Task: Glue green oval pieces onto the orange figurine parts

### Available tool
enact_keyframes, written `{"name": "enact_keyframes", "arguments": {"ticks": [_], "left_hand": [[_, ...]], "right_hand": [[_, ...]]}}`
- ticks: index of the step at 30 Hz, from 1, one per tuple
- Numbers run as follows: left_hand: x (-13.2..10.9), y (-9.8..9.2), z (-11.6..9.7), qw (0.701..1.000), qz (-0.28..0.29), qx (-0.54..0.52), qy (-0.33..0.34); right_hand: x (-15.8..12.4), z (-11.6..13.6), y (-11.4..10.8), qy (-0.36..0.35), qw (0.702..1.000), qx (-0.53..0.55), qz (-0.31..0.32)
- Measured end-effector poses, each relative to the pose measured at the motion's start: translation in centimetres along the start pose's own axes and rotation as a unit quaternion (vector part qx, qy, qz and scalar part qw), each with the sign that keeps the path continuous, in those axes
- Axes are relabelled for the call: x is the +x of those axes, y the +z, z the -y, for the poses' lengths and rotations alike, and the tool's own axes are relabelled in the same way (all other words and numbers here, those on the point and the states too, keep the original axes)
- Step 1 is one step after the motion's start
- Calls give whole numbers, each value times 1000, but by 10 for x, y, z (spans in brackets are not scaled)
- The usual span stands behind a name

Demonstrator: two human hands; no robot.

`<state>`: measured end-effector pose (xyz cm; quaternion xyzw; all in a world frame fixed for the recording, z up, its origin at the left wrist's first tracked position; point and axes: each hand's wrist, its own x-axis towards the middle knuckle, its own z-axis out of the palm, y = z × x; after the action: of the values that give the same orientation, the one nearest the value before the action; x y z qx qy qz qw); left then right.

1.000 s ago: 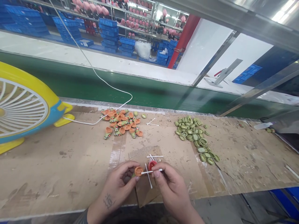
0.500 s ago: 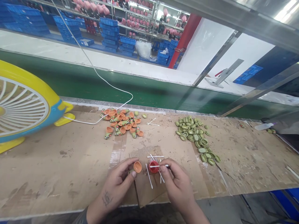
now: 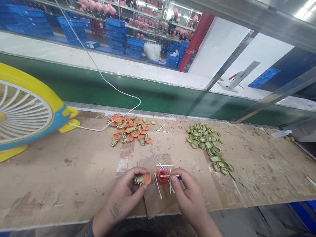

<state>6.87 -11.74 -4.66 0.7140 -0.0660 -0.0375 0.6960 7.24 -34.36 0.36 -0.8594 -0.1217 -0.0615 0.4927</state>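
Between thumb and fingers, my left hand [image 3: 127,189] grips a small green figurine [image 3: 142,179] with an orange, cup-shaped end turned to the right. My right hand [image 3: 189,189] pinches a cotton swab [image 3: 170,176], its white tip over a small pot of red paint [image 3: 163,176]. Whether the tip touches the paint I cannot tell. Around the pot, several loose swabs [image 3: 158,186] lie on a cardboard piece [image 3: 158,205]. Farther back sits a pile of similar orange-and-green figurines [image 3: 130,128], and to the right a heap of green oval pieces [image 3: 202,136].
A yellow and blue fan [image 3: 29,112] stands at the left, its white cable [image 3: 106,80] running up across the view. Two crossed swabs [image 3: 162,129] lie behind the pot. A clear bottle [image 3: 281,133] is at the far right. A green-sided ledge [image 3: 158,102] borders the cardboard-covered table [image 3: 81,177].
My left hand has turned the figurine, so its green body with red and white details now shows beside the orange end. My right hand and its swab have barely moved.
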Motion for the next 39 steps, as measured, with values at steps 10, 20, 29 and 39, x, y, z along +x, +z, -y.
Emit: {"name": "enact_keyframes", "arguments": {"ticks": [10, 20, 29, 39], "left_hand": [[2, -4, -4, 998, 27, 49, 42], [5, -6, -9, 996, 39, 70, 46], [3, -4, -9, 999, -2, -14, -40], [7, -9, -1, 989, -1, -144, -25]], "right_hand": [[2, 16, 18, -1, 996, 71, 49], [3, 10, 18, -52, 997, 46, 46], [6, -4, -1, -43, 997, -66, 8], [6, -4, 0, 1, 998, -58, 9]]}}
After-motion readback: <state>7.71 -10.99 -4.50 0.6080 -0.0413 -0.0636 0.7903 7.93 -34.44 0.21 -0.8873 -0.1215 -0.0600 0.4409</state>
